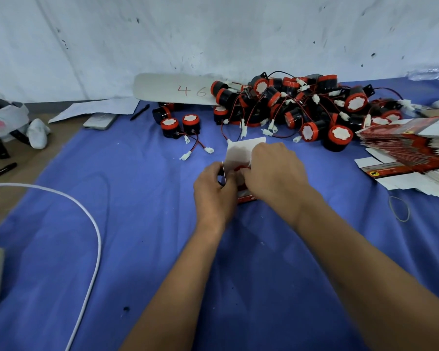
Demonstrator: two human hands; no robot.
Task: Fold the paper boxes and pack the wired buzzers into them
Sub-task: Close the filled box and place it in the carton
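Note:
A small red-and-white paper box [240, 152] stands on the blue cloth at the centre, its white lid flap raised. My left hand [213, 191] grips the box's left side. My right hand [276, 171] curls over the box's open top, fingers on a red-capped buzzer [241, 168] that sits partly inside. A big pile of black-and-red wired buzzers [302, 107] lies behind, and two loose buzzers [180, 126] sit to its left. Flat unfolded boxes [406, 150] are stacked at the right.
A white board marked 46 [173, 88] leans at the back. A phone [99, 120], a pen [140, 112] and papers [96, 108] lie back left. A white cable [91, 224] curves across the left. A rubber band [399, 209] lies at the right.

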